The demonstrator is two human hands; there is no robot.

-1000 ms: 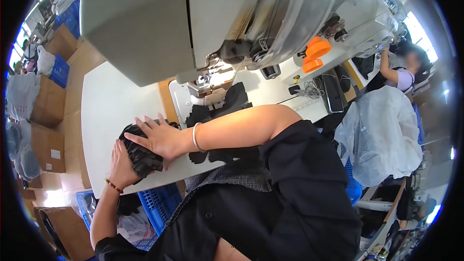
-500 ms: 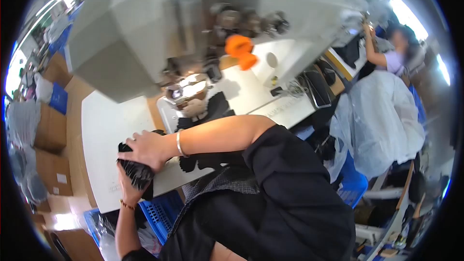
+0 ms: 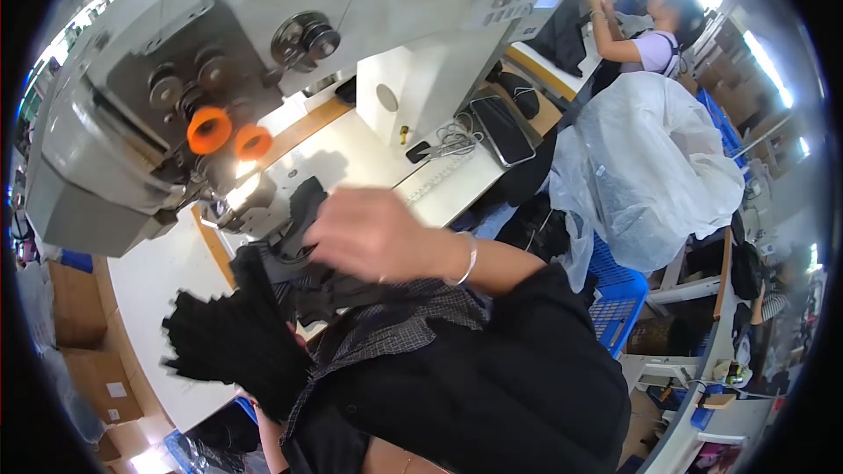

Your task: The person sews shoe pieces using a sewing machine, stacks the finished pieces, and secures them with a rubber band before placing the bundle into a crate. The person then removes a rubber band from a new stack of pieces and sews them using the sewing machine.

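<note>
A bundle of black ribbed fabric pieces (image 3: 233,342) with ragged edges fans out at the table's near left edge. My left hand (image 3: 253,401) is closed on it from below, mostly hidden behind the cloth. My right hand (image 3: 369,233) is in front of my body, smeared by motion, over a heap of dark grey fabric pieces (image 3: 316,285). Whether it grips any of them cannot be made out. Beyond the heap stands a sewing machine (image 3: 105,158), its lamp lit near the needle area, with two orange round parts (image 3: 209,130) on its head.
On the white tabletop (image 3: 158,281) to the right lie a phone (image 3: 502,130) and scissors (image 3: 452,139). A blue basket (image 3: 615,298) and a large translucent plastic-covered pile (image 3: 654,167) stand at right. Cardboard boxes (image 3: 97,377) line the left. Another person (image 3: 650,44) works at far right.
My right hand has left the black bundle and moved right, over the grey pieces. My left hand has drawn the bundle nearer my body. The view has shifted, showing more of the machine.
</note>
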